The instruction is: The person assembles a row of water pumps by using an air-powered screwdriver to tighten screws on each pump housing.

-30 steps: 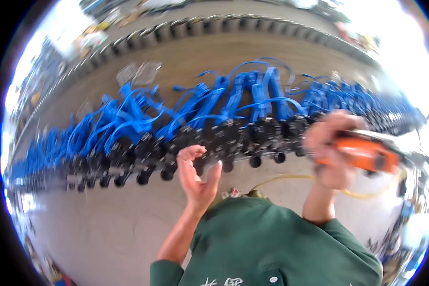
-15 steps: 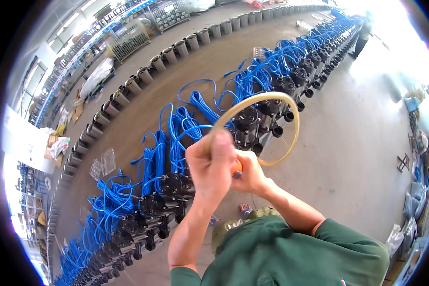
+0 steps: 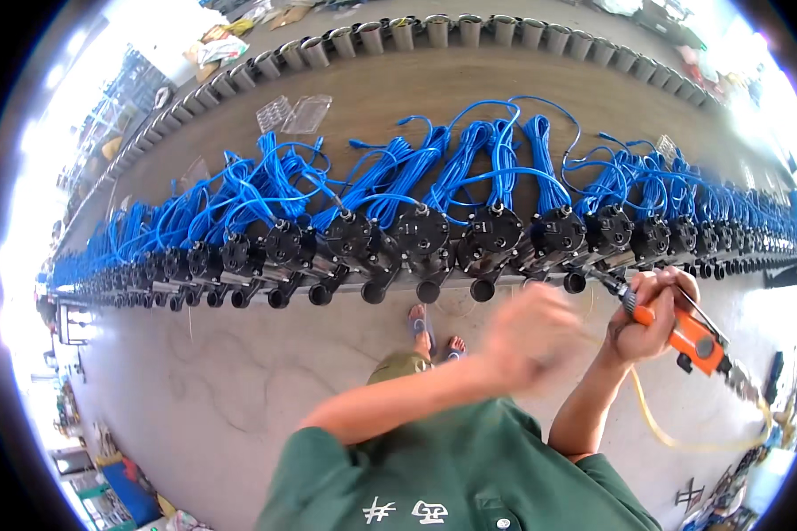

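Observation:
My right hand point(image 3: 662, 288) is wrapped round an orange air tool point(image 3: 686, 334) with a lever along its body. The tool's dark front end points toward the row of black-capped pumps point(image 3: 558, 230); whether it touches one I cannot tell. A yellowish hose point(image 3: 655, 429) runs from its silver rear fitting and loops down. My left hand point(image 3: 536, 336) is in front of my chest, left of the tool, smeared by motion, so its fingers are unclear. Coiled blue cables point(image 3: 503, 168) lie behind the pumps, joined to their caps.
The pump row curves away to both sides. Farther back stands a line of grey metal cylinders point(image 3: 437, 34). Clear plastic trays point(image 3: 308, 115) lie on the floor between the rows. My feet point(image 3: 419, 323) are close to the pumps. Assorted goods line the right edge.
My view has turned toward the pump row. My hands were close together with the hose looped above them; now they are apart, the right one holding the tool out to the right.

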Action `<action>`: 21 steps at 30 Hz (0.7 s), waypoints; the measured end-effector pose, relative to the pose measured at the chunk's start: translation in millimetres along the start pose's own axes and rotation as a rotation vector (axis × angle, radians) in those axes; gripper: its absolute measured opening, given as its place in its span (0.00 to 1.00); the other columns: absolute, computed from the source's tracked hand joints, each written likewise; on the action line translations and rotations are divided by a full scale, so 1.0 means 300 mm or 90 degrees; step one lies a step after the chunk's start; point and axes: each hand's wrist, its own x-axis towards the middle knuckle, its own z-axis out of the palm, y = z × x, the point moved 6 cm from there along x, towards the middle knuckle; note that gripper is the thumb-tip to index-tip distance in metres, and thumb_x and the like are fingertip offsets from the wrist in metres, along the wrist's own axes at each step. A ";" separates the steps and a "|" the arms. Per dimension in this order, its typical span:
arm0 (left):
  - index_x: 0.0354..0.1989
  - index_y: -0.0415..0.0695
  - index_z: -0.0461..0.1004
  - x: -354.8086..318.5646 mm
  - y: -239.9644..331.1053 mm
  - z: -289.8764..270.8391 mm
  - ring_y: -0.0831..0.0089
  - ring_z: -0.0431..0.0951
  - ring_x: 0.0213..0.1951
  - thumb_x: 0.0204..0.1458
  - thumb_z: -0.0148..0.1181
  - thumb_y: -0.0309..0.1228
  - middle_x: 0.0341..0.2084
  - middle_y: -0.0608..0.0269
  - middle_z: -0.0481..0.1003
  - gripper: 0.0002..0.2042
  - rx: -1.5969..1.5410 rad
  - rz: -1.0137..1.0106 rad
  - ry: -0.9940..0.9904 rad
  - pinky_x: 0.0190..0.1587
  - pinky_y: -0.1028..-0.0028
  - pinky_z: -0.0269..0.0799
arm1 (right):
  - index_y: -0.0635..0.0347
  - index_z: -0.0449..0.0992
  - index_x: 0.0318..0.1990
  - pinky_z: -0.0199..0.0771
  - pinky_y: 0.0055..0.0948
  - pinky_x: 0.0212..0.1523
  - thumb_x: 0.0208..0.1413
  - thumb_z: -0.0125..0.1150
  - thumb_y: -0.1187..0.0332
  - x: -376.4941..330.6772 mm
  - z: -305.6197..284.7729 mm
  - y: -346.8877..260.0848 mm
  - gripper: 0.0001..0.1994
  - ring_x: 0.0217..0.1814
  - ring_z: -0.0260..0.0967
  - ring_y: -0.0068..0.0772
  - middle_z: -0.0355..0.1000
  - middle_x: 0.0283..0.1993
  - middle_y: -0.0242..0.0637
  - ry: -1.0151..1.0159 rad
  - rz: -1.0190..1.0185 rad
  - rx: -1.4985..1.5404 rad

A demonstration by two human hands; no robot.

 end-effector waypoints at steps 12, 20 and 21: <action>0.40 0.38 0.79 -0.805 -0.765 -0.501 0.49 0.80 0.32 0.54 0.63 0.26 0.31 0.51 0.78 0.07 0.494 -0.397 0.202 0.35 0.58 0.76 | 0.69 0.68 0.49 0.74 0.27 0.30 0.51 0.58 0.78 -0.306 0.605 0.143 0.16 0.27 0.69 0.26 0.72 0.38 0.44 -0.403 0.204 0.114; 0.36 0.40 0.80 -0.793 -0.757 -0.509 0.50 0.79 0.30 0.53 0.63 0.25 0.28 0.52 0.77 0.05 0.490 -0.365 0.236 0.33 0.58 0.75 | 0.70 0.71 0.47 0.73 0.29 0.31 0.50 0.54 0.78 -0.465 0.736 0.353 0.15 0.26 0.68 0.25 0.73 0.36 0.43 -0.489 0.375 0.078; 0.37 0.40 0.80 -0.792 -0.754 -0.515 0.50 0.79 0.30 0.53 0.63 0.25 0.28 0.52 0.77 0.05 0.486 -0.363 0.243 0.33 0.58 0.75 | 0.70 0.71 0.47 0.74 0.29 0.32 0.50 0.54 0.78 -0.482 0.744 0.380 0.15 0.26 0.68 0.24 0.73 0.37 0.43 -0.497 0.389 0.073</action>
